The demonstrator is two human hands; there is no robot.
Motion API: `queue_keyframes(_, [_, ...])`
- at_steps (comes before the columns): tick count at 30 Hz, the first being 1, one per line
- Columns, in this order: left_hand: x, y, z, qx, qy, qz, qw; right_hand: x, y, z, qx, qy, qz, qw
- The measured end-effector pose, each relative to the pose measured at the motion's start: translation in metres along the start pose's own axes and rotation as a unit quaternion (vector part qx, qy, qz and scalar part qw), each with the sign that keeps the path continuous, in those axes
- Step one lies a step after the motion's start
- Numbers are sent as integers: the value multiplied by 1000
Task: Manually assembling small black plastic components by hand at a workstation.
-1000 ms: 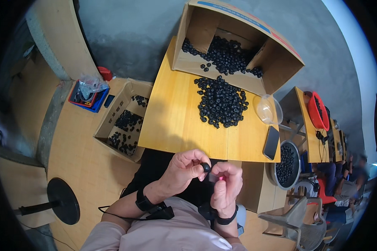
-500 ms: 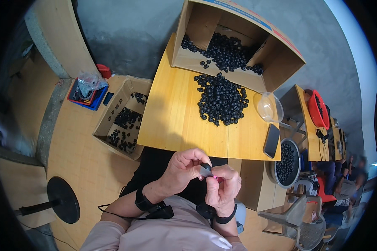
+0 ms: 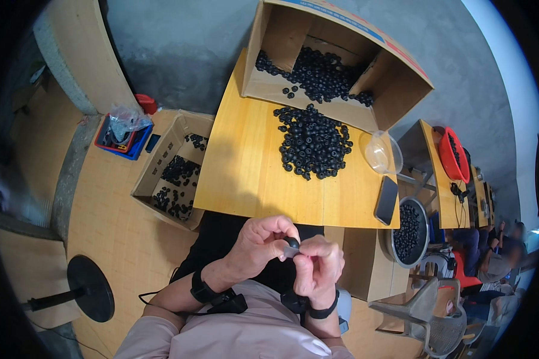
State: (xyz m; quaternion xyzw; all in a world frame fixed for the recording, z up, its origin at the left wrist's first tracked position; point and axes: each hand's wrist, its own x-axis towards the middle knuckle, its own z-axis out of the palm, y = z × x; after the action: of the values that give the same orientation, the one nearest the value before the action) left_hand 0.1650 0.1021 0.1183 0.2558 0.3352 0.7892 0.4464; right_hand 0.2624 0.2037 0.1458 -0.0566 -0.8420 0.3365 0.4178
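My left hand point(image 3: 259, 244) is closed, pinching a small round black part point(image 3: 291, 242) between thumb and fingers. A thin greyish piece point(image 3: 290, 251) shows at the thumb side, just under the part; its kind is unclear. Pressed up against it, my right hand point(image 3: 321, 263) has thumb and fingertips closed together, and what they grip is hidden. Both hands are in front of the near table edge, over my lap. On the yellow table point(image 3: 233, 173) lies a heap of similar black parts point(image 3: 315, 143).
A cardboard box point(image 3: 395, 90) on its side holds more black parts behind the heap. To the right are a clear plastic tub point(image 3: 382, 152), a phone point(image 3: 385, 201) and a metal basin point(image 3: 426, 239) of parts. A floor carton point(image 3: 144, 185) stands left; people sit far right.
My hands have shifted very slightly while staying together at the black part. The right fingertips have moved a little around the thin piece. The view has shifted slightly.
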Motion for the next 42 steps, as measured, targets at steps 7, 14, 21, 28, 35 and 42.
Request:
queue_keyframes(7, [-2, 1, -2, -31, -31, 25, 999, -13, 78, -32, 53, 224, 185, 955])
queue_keyframes(14, [0, 0, -8, -76, -27, 27, 996, -9, 30, 3, 224, 76, 215, 948])
queue_keyframes(21, [-2, -1, -17, -117, 2, 6, 993, 6, -6, 18, 210, -66, 140, 965])
queue_keyframes(28, [-13, 23, -74, -94, 146, 108, 979, 22, 37, 29, -89, -81, 189, 975])
queue_keyframes(35, [-45, 9, -238, -92, 430, 43, 897, 42, 99, 62, -247, -117, 166, 948])
queue_keyframes(42, [-33, 10, -194, -19, 486, 41, 873, 44, 124, 78, -337, -146, 120, 922])
